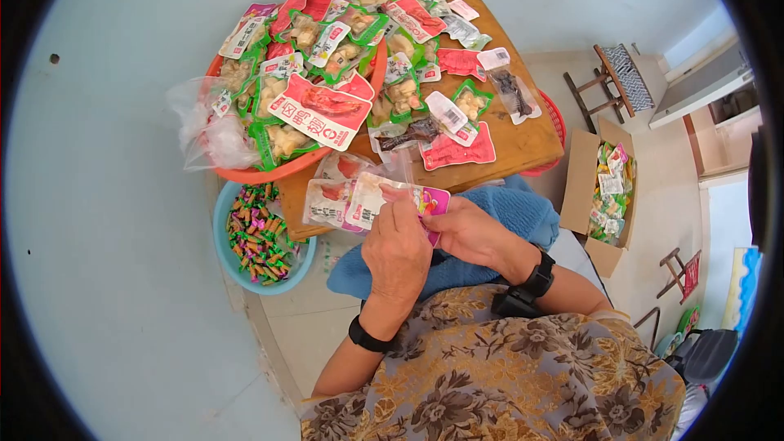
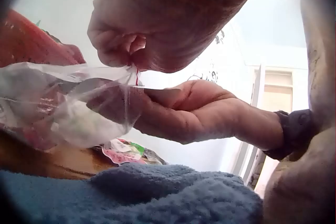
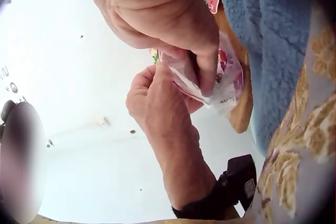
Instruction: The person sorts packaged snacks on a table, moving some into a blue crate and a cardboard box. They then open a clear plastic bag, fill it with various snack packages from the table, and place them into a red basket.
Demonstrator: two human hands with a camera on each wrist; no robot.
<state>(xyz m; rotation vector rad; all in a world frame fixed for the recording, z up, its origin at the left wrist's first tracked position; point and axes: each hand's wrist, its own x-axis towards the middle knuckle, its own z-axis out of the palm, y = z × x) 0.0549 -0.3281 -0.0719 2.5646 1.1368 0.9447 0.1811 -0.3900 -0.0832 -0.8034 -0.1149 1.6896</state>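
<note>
Over the table's near edge, both hands work on a clear plastic bag (image 2: 68,108) with snack packets in it. My left hand (image 1: 398,251) pinches the bag's edge, where a thin red line shows in the left wrist view. My right hand (image 1: 474,233) grips a flat white and purple snack packet (image 1: 435,201), thumb on one face. Its fingers overlap the clear film in the left wrist view (image 2: 184,111). Further white packets with pictures of meat (image 1: 328,201) show through the bag, left of the hands. The left hand's fingertips are close to the packet's edge.
An orange basin (image 1: 237,173) heaped with packets stands on the wooden table (image 1: 523,143), with more packets beside it. A blue tub (image 1: 220,233) of small wrapped sweets is below left. A blue towel (image 1: 514,212) lies under the hands. A cardboard box (image 1: 579,180) holds packets on the right.
</note>
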